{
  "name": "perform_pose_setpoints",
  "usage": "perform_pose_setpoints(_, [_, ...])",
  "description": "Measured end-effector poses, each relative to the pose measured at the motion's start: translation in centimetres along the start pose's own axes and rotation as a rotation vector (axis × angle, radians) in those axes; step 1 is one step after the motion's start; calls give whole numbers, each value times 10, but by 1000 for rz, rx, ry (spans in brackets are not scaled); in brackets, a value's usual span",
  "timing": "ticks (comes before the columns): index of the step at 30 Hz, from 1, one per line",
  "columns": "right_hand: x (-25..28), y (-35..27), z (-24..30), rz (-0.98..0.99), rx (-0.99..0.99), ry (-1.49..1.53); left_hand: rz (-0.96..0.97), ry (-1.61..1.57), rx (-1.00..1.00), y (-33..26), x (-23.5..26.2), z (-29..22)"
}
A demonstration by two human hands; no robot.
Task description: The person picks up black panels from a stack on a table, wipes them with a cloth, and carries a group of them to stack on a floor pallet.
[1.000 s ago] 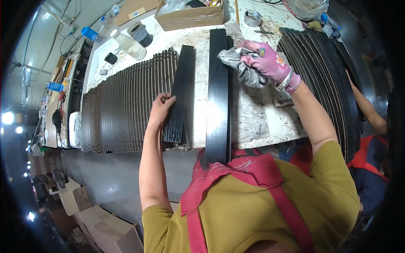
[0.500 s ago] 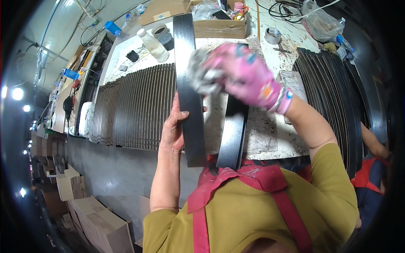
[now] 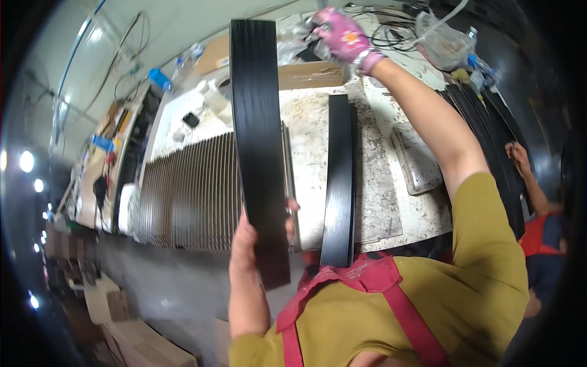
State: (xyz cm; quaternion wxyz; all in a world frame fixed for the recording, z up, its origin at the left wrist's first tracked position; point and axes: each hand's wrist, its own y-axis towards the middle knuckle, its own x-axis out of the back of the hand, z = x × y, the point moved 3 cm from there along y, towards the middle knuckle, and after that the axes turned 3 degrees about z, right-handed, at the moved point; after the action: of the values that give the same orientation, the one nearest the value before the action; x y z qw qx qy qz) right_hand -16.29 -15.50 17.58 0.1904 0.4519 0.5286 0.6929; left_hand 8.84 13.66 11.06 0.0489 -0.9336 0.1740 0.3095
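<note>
Board [image 3: 260,122]: black, raised over table [image 3: 306,131]; left hand [image 3: 244,244] wraps its lower edges. Right hand [image 3: 342,38]: pink-gloved, blurred, over box [image 3: 309,76]; cannot tell its grip. Second board [image 3: 338,177]: on table, right of first. Strips [image 3: 189,199]: row, left, partly hidden by raised board. Bottle [image 3: 215,99]: likewise. Block [image 3: 420,158]: beside right forearm. Stack [image 3: 486,137]: dark, far right; co-worker's hand [image 3: 520,159] adjacent.

Bare left hand [image 3: 244,244]: one. Right hand [image 3: 338,35] in pink glove [image 3: 353,40]: one. Co-worker's hand [image 3: 520,158]: one. Raised black board [image 3: 260,122]: one. Central boards [image 3: 339,177]: at least two. Left-row boards [image 3: 189,199]: over a dozen, too blurred for exact count. Plastic bag [image 3: 437,44]: one. Pale slab [image 3: 420,158]: one.
</note>
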Motion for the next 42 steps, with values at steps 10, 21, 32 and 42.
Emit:
perform_pose_setpoints(10, [73,-14,219,551,467,274,75,-244,5,80,34,-19])
perform_pose_setpoints(21, [90,-38,208,496,247,682,143,-331,-82,93,54,-24])
perform_pose_setpoints(32, [128,-73,194,923,111,1145,-236,96,-284,87,54,-51])
perform_pose_setpoints(42, [119,-49,166,339,225,352,-327,590,-275,60,19,-43])
